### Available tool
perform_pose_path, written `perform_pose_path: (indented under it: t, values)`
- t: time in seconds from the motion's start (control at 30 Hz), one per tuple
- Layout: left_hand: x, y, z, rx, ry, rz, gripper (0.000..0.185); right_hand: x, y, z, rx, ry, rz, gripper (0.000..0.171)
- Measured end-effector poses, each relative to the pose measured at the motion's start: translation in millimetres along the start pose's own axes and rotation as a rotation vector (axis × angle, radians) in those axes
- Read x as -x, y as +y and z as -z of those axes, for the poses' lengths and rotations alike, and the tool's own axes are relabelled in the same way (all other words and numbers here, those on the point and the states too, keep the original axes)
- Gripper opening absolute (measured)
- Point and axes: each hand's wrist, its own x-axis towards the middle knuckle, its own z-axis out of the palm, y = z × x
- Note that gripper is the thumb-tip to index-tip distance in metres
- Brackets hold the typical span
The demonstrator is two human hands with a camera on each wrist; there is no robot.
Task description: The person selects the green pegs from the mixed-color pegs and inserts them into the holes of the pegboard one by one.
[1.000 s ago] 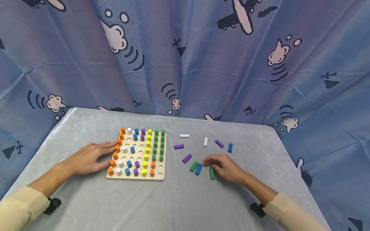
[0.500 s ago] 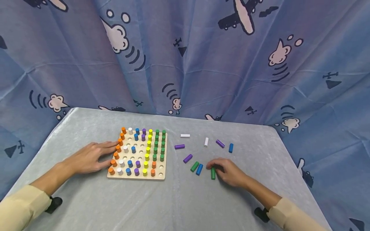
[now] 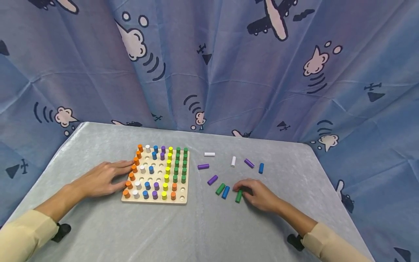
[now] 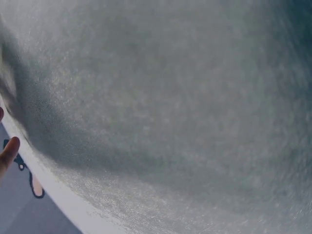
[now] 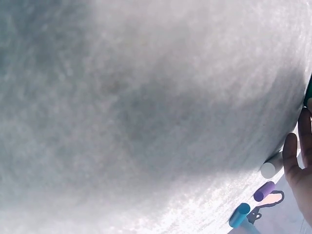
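A square wooden pegboard [image 3: 184,198] lies left of the table's middle, holding upright orange, white, blue, purple, yellow and green pegs. My left hand [image 3: 104,179] rests at its left edge, fingers stretched to the orange pegs and thumb near the lower corner. To the right, my right hand [image 3: 256,194] curls its fingers and thumb round the upper end of a green peg [image 3: 238,197], which lies tilted. Just left of that hand are a blue peg [image 3: 225,192] and another green peg [image 3: 220,189]. The right wrist view catches only fingers [image 5: 291,151] at its right edge.
Loose purple pegs [image 3: 203,166], white pegs [image 3: 233,161] and a blue peg [image 3: 261,168] are scattered beyond my right hand. A grey cloth covers the table [image 3: 183,233]. A blue patterned curtain [image 3: 216,98] hangs behind its far edge.
My right hand has shifted slightly right and toward me, closing in on the green peg. That peg has turned, its near end swinging left. The left hand keeps its place.
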Motion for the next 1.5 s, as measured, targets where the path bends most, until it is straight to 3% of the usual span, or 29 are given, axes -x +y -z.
perform_pose_path:
  t: [0.9, 1.5]
  values:
    - [-0.2, -0.3, 0.4, 0.009, 0.001, -0.005, 0.054, -6.6, -8.9, 9.7, -0.049, 0.067, 0.048, 0.031]
    - [-0.6, -1.5, 0.0, 0.01, 0.005, -0.01, 0.052, -20.3, -19.6, 0.1, -0.084, 0.117, 0.118, 0.03]
